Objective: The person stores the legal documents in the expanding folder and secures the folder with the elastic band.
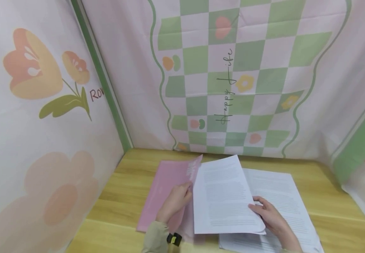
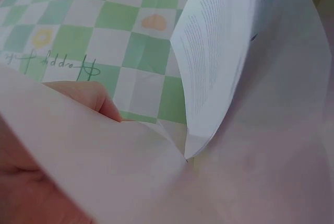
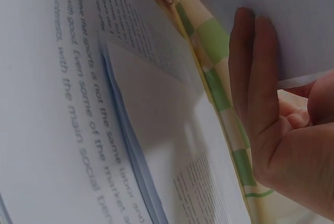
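A pink translucent folder (image 1: 158, 189) lies at the left, its upper cover lifted along the right side. My left hand (image 1: 177, 200) grips that lifted cover; in the left wrist view the cover (image 2: 99, 156) hides part of the hand (image 2: 83, 96). My right hand (image 1: 271, 216) pinches the right edge of a small stack of printed sheets (image 1: 226, 196), held up at a slant. The stack's left edge sits against the folder's opening, and its lower corner (image 2: 195, 143) dips between the covers. In the right wrist view, fingers (image 3: 266, 72) lie along the back of the held sheets.
More printed sheets (image 1: 274, 189) lie on the wooden table (image 1: 116, 200), partly under the held stack. A checkered cloth (image 1: 220, 80) hangs at the back, and a flowered curtain (image 1: 43, 133) stands at the left. A black band (image 1: 174, 239) is by the left sleeve.
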### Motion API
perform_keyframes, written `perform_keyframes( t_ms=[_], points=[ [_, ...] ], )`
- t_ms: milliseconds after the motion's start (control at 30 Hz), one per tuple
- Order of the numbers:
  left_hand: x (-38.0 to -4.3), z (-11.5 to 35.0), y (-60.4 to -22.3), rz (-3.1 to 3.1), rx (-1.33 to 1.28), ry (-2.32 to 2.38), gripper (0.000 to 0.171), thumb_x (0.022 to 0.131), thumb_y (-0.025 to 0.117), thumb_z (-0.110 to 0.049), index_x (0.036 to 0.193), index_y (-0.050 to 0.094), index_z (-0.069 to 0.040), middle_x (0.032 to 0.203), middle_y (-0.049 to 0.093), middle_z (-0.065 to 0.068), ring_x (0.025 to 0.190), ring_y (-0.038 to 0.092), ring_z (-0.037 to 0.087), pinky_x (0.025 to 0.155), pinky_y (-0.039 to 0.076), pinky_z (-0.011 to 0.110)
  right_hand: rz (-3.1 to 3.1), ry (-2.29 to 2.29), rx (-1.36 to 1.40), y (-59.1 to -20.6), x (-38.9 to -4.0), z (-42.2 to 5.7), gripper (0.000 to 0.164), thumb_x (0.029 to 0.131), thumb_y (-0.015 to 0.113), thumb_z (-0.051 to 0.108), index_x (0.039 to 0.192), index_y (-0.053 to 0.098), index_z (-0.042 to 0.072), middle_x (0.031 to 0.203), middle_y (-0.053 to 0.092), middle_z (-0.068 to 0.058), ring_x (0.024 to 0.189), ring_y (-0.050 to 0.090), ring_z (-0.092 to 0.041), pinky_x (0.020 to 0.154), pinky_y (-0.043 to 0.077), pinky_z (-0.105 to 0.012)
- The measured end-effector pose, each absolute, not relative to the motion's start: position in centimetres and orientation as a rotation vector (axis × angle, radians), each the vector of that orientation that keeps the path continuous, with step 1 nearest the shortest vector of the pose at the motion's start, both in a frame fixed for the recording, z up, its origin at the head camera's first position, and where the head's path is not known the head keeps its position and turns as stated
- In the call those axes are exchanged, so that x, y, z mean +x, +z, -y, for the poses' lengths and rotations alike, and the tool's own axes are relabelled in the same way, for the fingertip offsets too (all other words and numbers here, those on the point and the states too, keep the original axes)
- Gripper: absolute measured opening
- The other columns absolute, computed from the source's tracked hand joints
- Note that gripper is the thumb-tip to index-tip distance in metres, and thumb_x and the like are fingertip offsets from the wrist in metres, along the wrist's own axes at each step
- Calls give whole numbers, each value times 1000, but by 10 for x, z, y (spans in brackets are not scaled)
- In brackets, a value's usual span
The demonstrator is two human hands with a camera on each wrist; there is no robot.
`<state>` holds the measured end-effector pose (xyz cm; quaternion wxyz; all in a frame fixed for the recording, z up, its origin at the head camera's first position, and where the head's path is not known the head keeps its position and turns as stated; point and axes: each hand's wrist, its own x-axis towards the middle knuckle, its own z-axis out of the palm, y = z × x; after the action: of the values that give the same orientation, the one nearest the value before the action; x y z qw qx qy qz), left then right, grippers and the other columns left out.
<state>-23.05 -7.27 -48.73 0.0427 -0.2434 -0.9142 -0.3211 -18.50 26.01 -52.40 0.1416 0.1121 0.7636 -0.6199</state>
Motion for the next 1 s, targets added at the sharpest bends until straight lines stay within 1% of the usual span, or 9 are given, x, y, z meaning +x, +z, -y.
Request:
perform_keyframes(
  t_ms=[33,100,167,233,367,433,567,767,1000],
  points=[
    [-231,73,-487,2796,-748,-988,8,91,51,-1,89,58,-2,63,45,0,56,36,4,51,34,16,-2205,-1786,323,-525,-185,-259,58,100,54,20,144,31,-9,99,69,-2,83,67,-14,69,57,-30],
    [-231,73,-488,2798,-749,-987,14,92,51,-1,80,49,-8,62,34,-6,55,33,3,50,31,15,-2207,-1780,332,-526,-186,-256,57,100,54,20,144,31,-8,100,69,-3,83,68,-14,70,57,-30],
    [-231,73,-488,2800,-746,-992,17,92,51,-1,79,47,-10,62,31,-8,55,32,2,49,30,15,-2209,-1776,333,-528,-187,-254,58,100,54,20,144,31,-9,100,69,-4,83,68,-14,70,58,-31],
    [-231,73,-488,2805,-743,-977,15,92,52,-2,79,48,-10,63,31,-8,55,32,2,50,30,16,-2216,-1769,330,-529,-187,-252,58,100,54,20,145,31,-9,101,70,-6,83,69,-15,71,58,-31],
    [-231,73,-488,2812,-737,-960,6,91,53,-3,87,56,-6,64,33,-8,57,34,4,53,32,17,-2236,-1753,323,-529,-189,-247,58,100,53,21,145,31,-9,105,70,-10,85,69,-15,73,58,-32],
    [-231,73,-487,2817,-737,-957,6,91,53,-4,91,59,-4,64,35,-7,58,35,4,54,34,17,-2245,-1746,319,-527,-190,-245,58,100,53,22,144,31,-9,107,70,-11,85,69,-15,74,58,-32],
    [-231,73,-487,2826,-733,-984,14,93,53,-4,102,63,0,66,38,-7,59,37,3,53,36,16,-2247,-1753,302,-525,-190,-240,55,100,54,20,142,34,-9,107,70,-11,86,68,-15,73,58,-32],
    [-230,72,-487,2836,-711,-988,27,94,53,-3,118,62,4,65,42,-6,59,37,3,53,36,16,-2231,-1784,295,-524,-191,-232,54,99,55,19,140,35,-9,103,70,-11,84,69,-15,72,58,-32],
    [-228,70,-484,2873,-685,-993,40,95,53,-3,133,55,9,69,56,2,60,40,3,58,40,17,-2245,-1765,277,-524,-191,-225,53,99,54,21,140,37,-7,105,71,-12,86,70,-17,75,59,-34]
  ],
)
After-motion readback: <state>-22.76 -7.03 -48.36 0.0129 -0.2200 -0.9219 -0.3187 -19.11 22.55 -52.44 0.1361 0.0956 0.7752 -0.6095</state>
